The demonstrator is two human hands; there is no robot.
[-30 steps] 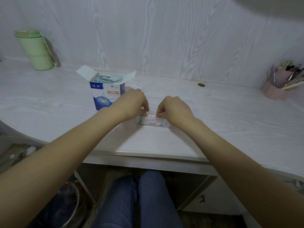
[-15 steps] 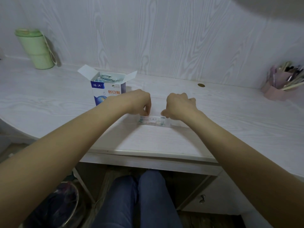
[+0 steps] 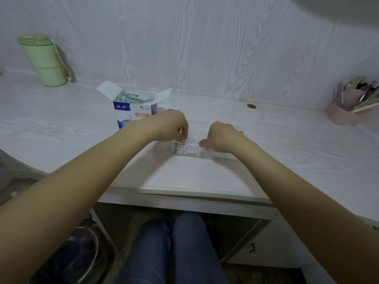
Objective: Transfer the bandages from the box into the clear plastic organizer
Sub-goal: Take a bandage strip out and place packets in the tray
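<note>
Progress appears partial: wrapped bandages (image 3: 131,98) are seen left in the open white-and-blue cardboard box (image 3: 134,111), while the small clear plastic organizer (image 3: 192,150), just right of it, is pinched by the left hand (image 3: 170,126) and right hand (image 3: 222,136).

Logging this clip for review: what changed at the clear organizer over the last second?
Little. Both hands stay at the clear plastic organizer: the left hand shifted slightly right along its far edge, and the right hand drifted right, then settled back, fingers curled on it. The bandage box and green cup stayed put.
</note>
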